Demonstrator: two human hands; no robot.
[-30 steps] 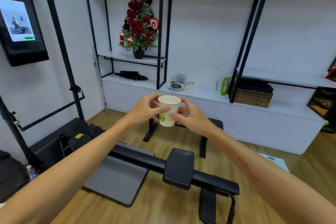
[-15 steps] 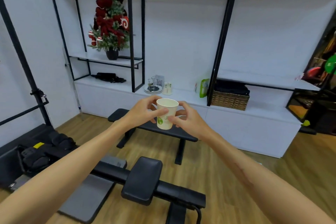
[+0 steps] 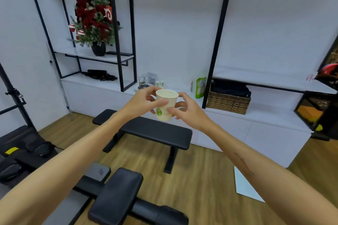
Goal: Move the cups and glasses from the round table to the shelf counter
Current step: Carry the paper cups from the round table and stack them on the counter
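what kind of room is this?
Likely a home gym or small studio room: a flat workout bench on wood flooring, a second padded bench nearer the camera, and white wall shelving with a low counter holding a decorated Christmas tree and a wicker basket.

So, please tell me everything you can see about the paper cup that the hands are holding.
The paper cup is cream-white, seemingly of thin paper, with a rolled rim and a green leaf-like print low on its side. It tapers toward the base, stands nearly upright, open end up, and looks empty as far as the inside shows. It is held in the air, above the floor and in front of the white shelf counter. The left hand and right hand pinch its sides with fingertips and thumbs.
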